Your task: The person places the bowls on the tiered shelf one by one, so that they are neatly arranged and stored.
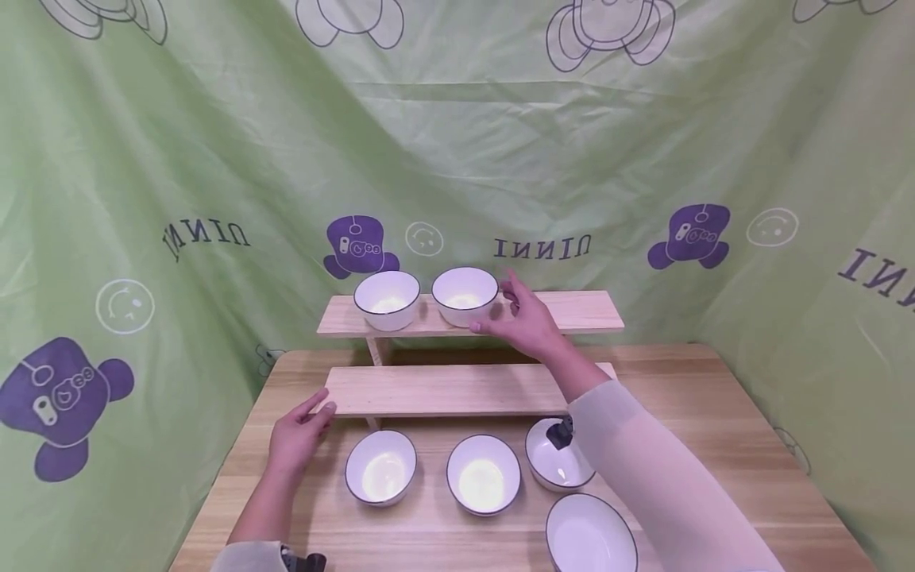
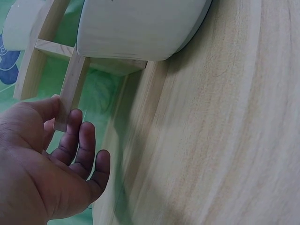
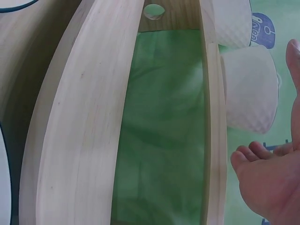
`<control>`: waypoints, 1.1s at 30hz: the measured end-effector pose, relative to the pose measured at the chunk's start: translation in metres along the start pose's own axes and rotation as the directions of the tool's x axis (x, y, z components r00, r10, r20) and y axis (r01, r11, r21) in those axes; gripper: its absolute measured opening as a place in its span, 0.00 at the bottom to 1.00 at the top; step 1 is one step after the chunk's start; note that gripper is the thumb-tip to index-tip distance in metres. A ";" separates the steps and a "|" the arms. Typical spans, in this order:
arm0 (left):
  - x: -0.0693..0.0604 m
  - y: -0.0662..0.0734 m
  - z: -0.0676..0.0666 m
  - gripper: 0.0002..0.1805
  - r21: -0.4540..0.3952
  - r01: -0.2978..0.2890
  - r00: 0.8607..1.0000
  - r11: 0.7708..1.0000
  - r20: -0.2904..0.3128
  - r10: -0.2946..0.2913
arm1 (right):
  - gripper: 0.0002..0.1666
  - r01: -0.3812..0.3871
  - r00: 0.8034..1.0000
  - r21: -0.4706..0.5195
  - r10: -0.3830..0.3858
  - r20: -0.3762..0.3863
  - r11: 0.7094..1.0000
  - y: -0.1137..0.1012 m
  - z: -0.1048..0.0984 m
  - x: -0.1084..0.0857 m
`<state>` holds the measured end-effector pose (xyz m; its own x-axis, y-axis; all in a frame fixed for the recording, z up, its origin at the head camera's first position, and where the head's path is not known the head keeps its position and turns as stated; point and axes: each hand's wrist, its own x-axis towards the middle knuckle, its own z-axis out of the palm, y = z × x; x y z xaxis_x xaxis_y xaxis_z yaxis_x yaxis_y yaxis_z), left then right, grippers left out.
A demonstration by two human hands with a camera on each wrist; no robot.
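Two white dark-rimmed bowls stand side by side on the upper board of a wooden two-tier rack: a left bowl (image 1: 387, 300) and a right bowl (image 1: 465, 296). My right hand (image 1: 527, 322) is beside the right bowl, thumb and fingers spread; in the right wrist view a gap shows between this hand (image 3: 272, 173) and the nearer bowl (image 3: 251, 89). My left hand (image 1: 299, 437) grips the left end of the lower board (image 1: 465, 391). In the left wrist view, thumb and fingers of the left hand (image 2: 56, 159) lie on either side of the board end (image 2: 69, 93).
Several more white bowls stand on the wooden table (image 1: 715, 445) in front of the rack, among them a left one (image 1: 381, 469), a middle one (image 1: 484, 475) and one near the front edge (image 1: 592, 536). My right forearm passes over the table's right part. Green patterned cloth (image 1: 443, 159) hangs behind.
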<state>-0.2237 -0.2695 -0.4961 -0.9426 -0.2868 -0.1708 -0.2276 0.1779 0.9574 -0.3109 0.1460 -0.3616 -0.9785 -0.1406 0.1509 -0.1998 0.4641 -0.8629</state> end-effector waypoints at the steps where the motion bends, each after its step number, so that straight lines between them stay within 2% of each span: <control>1: 0.000 0.000 0.000 0.34 0.004 -0.003 1.000 1.000 0.002 0.003 | 0.78 -0.003 1.000 0.004 0.003 0.000 1.000 0.000 -0.001 -0.002; 14: 0.000 0.002 -0.001 0.34 0.008 -0.002 1.000 1.000 0.005 0.002 | 0.79 -0.003 1.000 0.081 0.005 -0.017 0.997 0.008 -0.015 -0.024; 21: -0.003 0.002 0.000 0.33 0.015 0.006 1.000 1.000 0.009 -0.006 | 0.76 0.042 0.999 0.123 -0.038 -0.034 0.992 0.014 -0.024 -0.038; 33: -0.001 0.002 -0.001 0.33 0.030 0.005 1.000 1.000 0.005 -0.005 | 0.75 0.047 0.999 0.131 -0.045 -0.016 0.990 0.021 -0.036 -0.068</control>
<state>-0.2233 -0.2695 -0.4934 -0.9426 -0.2832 -0.1769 -0.2396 0.2049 0.9490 -0.2501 0.1965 -0.3726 -0.9691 -0.1479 0.1976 -0.2373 0.3386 -0.9105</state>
